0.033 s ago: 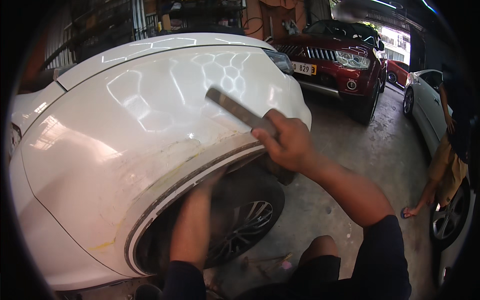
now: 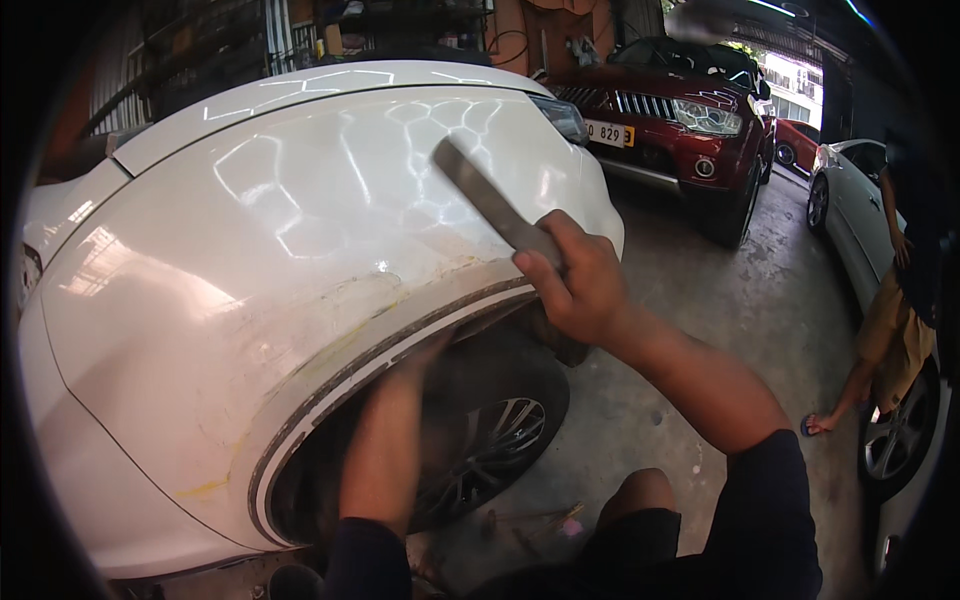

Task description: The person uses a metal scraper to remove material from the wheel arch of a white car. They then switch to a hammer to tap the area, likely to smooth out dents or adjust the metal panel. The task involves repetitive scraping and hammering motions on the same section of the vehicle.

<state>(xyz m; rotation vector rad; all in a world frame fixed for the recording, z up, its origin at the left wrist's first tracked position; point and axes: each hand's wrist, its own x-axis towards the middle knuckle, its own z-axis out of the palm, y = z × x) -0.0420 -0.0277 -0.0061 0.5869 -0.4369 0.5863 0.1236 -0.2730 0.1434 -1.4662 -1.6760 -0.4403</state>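
Observation:
My right hand [image 2: 580, 280] is closed around one end of a flat grey metal bar [image 2: 490, 200], held tilted with its free end up and to the left. The bar is in front of the white car's front fender [image 2: 330, 220]; I cannot tell whether it touches. Scuffs and yellow marks [image 2: 350, 330] run along the fender above the wheel arch. My left hand [image 2: 430, 352] reaches up under the arch edge, its fingers hidden behind the fender. Below it is the black tire with a spoked wheel [image 2: 500, 440].
A dark red car [image 2: 660, 120] faces this way at the back right. Along the right side stands a silver car [image 2: 850, 190], with a person in tan shorts [image 2: 900, 330] beside it. Cluttered shelves [image 2: 400, 35] line the back wall. My knee [image 2: 645, 490] is at the bottom.
The bar's free end has swung up and to the right, so the bar is steeper. My right hand has shifted slightly. My left arm looks nearly the same.

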